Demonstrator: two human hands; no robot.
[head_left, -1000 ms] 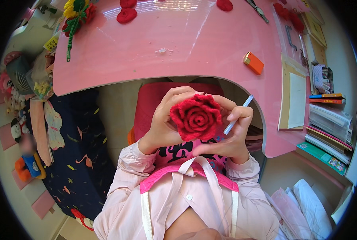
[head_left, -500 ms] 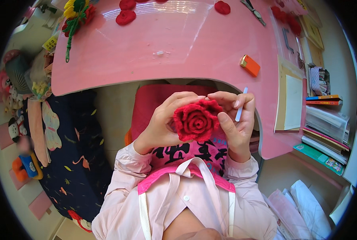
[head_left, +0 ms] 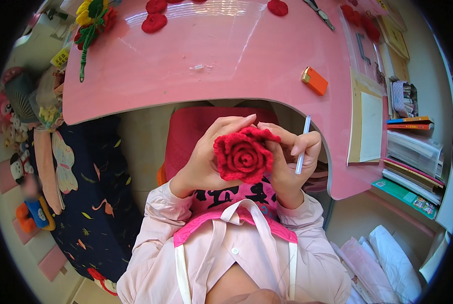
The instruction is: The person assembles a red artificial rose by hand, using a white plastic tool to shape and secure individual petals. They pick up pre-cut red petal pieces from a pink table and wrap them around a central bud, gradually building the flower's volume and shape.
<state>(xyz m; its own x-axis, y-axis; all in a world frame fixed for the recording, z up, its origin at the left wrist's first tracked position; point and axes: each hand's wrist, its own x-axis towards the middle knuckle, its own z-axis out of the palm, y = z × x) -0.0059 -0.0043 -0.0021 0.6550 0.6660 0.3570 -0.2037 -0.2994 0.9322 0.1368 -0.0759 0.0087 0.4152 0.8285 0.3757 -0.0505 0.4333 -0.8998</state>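
The left hand (head_left: 201, 159) is curled round the crocheted red rose (head_left: 244, 159) from its 9 o'clock side, thumb low and fingers arched over the top, holding it rather than spread wide. The right hand (head_left: 289, 162) is drawn in narrow: thumb and forefinger appear to pinch the ruffled outer petal at the rose's 2 o'clock, while a slim translucent stick (head_left: 303, 145), probably a hot-melt glue stick, is held among the fingers at 3 o'clock. The bloom faces up in front of the pink apron (head_left: 285, 229), short of the pink tabletop (head_left: 150, 83). An orange lighter (head_left: 315, 81) lies on that top, between 1 and 2 o'clock from the rose; pale crumbs (head_left: 200, 67) sit at 11 o'clock.

The likeliest trouble is the stick: with the same hand pinching the petal, a loosened finger could let it slip into the gap below the table edge. Too hard a tug could stretch the yarn or pull the outer petal out of line. If the stick's end is soft, which I cannot tell, brushing the wool could leave a smear; the rose's underside is hidden, so its hold there is unknown
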